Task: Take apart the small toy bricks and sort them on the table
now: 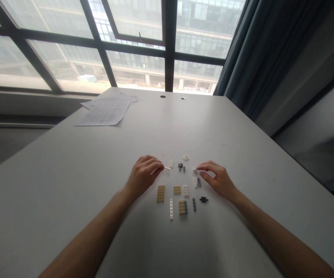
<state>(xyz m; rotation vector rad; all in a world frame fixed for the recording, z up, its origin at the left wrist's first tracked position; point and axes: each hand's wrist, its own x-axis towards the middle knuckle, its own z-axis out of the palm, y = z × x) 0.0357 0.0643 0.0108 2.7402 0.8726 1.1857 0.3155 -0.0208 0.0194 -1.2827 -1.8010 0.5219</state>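
My left hand (147,170) is closed in a pinch at the left of a spread of toy building bricks, its fingertips on a thin white piece (167,167). Just beyond that lies a pale flat tile (171,163). On the other side, my right hand (215,177) has thumb and forefinger apart, with the forefinger tip at a small white brick (195,170). Below that tip are a white and grey brick pair (197,182). Small black-and-grey parts (180,166) lie between the hands, with a little white cluster (186,158) behind them.
Nearer me lie a long tan plate (161,194), a smaller tan plate (177,189), a white plate (186,191), a white strip (171,209), a tan-and-grey block (183,207), a grey strip (194,204) and a black part (204,199). Papers (106,112) lie at the table's far left.
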